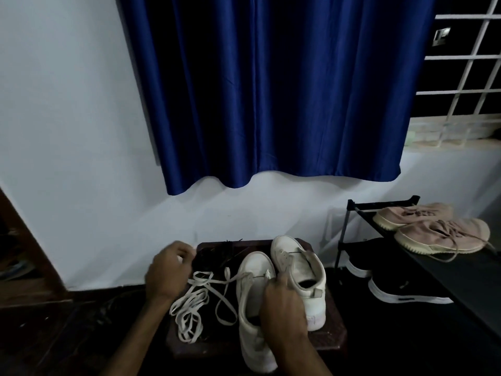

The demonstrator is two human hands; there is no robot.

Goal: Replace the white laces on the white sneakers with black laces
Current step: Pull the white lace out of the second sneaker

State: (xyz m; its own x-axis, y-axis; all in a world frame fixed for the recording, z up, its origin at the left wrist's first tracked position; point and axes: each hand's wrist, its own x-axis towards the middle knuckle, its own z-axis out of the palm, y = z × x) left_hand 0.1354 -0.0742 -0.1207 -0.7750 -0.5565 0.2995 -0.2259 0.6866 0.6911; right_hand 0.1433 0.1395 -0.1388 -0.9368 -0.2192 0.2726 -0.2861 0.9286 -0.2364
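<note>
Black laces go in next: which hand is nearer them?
Left. The left hand sits just left of the black laces; the right hand grips the sneakers, nearer the camera.

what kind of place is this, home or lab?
Likely a home, by a window: a shoe rack holding pink shoes and black shoes, a blue curtain beside a grilled window, white sneakers on a low wooden stool.

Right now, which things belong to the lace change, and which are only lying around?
For the job: near white sneaker, far white sneaker, white laces, black laces, left hand, right hand.

Lying about: pink sneakers, black sneakers, shoe rack, blue curtain.
</note>
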